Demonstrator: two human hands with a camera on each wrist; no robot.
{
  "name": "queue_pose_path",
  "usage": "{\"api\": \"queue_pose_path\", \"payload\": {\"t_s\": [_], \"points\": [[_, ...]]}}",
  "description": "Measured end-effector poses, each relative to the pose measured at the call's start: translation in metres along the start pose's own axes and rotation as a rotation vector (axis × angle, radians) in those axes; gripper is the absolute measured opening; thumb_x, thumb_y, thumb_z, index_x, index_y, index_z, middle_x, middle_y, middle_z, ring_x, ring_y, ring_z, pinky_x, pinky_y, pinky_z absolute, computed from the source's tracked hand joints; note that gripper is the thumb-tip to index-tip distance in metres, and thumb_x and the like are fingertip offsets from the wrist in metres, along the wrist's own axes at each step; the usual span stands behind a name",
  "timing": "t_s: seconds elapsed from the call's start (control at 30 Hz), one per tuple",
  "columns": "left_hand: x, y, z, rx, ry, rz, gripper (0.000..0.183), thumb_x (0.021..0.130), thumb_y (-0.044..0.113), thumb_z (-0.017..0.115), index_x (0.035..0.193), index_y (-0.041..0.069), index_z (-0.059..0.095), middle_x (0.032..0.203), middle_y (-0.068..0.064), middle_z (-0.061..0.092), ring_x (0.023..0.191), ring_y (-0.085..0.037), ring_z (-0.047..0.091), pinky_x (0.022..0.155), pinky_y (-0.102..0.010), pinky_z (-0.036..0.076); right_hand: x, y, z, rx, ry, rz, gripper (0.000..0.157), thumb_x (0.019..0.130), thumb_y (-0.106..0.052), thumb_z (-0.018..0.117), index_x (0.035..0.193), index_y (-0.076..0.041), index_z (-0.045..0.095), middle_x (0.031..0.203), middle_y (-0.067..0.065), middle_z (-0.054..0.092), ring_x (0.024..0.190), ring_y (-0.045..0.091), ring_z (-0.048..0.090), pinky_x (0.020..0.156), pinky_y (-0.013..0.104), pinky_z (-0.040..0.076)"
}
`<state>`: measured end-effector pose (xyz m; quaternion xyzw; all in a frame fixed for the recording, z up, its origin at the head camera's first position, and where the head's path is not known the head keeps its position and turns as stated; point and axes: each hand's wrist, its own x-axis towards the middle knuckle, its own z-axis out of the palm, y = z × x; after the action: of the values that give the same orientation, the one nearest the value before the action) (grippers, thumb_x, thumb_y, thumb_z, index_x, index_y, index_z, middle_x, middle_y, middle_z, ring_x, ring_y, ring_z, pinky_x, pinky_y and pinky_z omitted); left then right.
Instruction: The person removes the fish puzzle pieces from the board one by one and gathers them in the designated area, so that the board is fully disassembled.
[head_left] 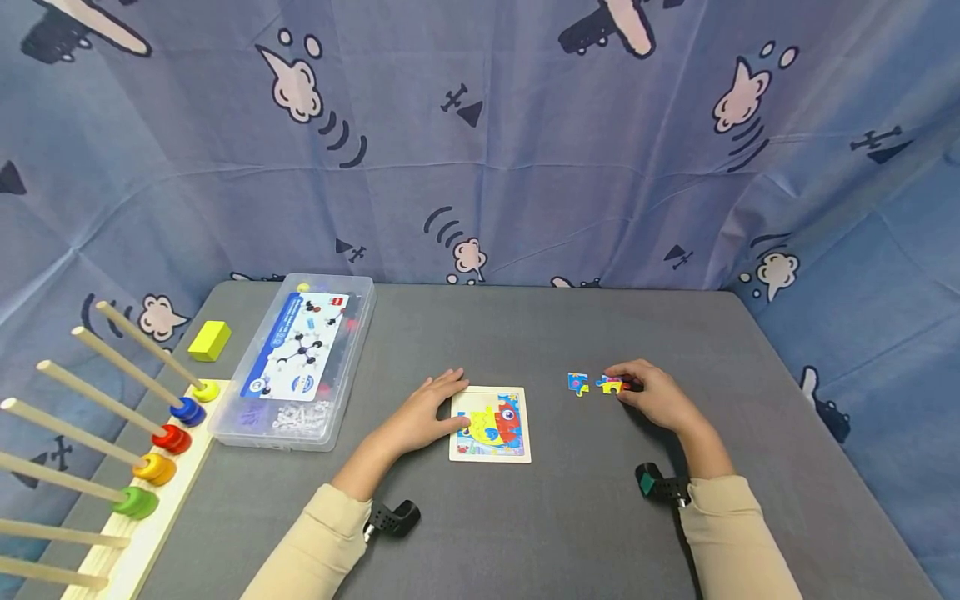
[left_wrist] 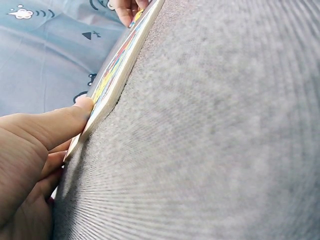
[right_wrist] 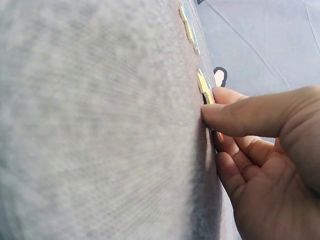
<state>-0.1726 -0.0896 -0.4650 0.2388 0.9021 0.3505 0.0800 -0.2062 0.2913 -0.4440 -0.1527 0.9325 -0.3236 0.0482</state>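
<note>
A square jigsaw board with a pale frame and a colourful fish-like picture lies flat on the grey table. My left hand rests at its left side, thumb on the frame and picture edge, other fingers extended along the side towards the far corner. To the right, my right hand pinches a yellow, blue and red jigsaw piece between thumb and fingers, low at the tabletop; the fingertips hide part of it. Just left of that piece, apart from it, a mostly blue jigsaw piece lies on the table.
A clear plastic case with a molecule-picture label stands left of the board. Beyond it lies a yellow block. Along the left edge, a wooden rack carries upright pegs and coloured rings. A patterned blue curtain hangs behind the table.
</note>
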Motion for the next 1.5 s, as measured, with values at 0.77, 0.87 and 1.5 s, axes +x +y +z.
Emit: {"api": "queue_pose_path", "payload": {"t_s": [0.77,0.87,1.5], "points": [[0.001,-0.002,0.0,0.01,0.005,-0.006,0.062,0.087,0.028,0.068,0.14,0.002,0.046,0.152,-0.011,0.035,0.144,-0.026,0.026,0.119,-0.046,0.015,0.002,0.012,-0.002,0.072,-0.065,0.016,0.037,0.087,-0.004,0.064,0.124,0.0,0.059,0.12,0.02,0.052,0.114,0.037,0.047,0.098,0.054,0.037],[0.001,-0.002,0.001,0.008,0.005,-0.003,0.062,0.087,0.027,0.068,0.139,0.002,0.046,0.152,-0.011,0.035,0.143,-0.026,0.026,0.119,-0.046,0.016,0.001,0.013,-0.001,0.071,-0.049,0.022,0.04,0.087,-0.006,0.066,0.125,0.0,0.058,0.121,0.021,0.053,0.115,0.038,0.048,0.099,0.054,0.037],[0.001,-0.002,0.002,0.002,0.007,-0.004,0.062,0.087,0.027,0.068,0.14,0.003,0.046,0.152,-0.01,0.035,0.144,-0.024,0.025,0.12,-0.045,0.014,-0.011,-0.006,-0.002,0.154,-0.003,0.047,0.054,0.087,-0.011,0.067,0.135,0.003,0.047,0.133,0.024,0.051,0.122,0.039,0.049,0.099,0.045,0.04]]}}
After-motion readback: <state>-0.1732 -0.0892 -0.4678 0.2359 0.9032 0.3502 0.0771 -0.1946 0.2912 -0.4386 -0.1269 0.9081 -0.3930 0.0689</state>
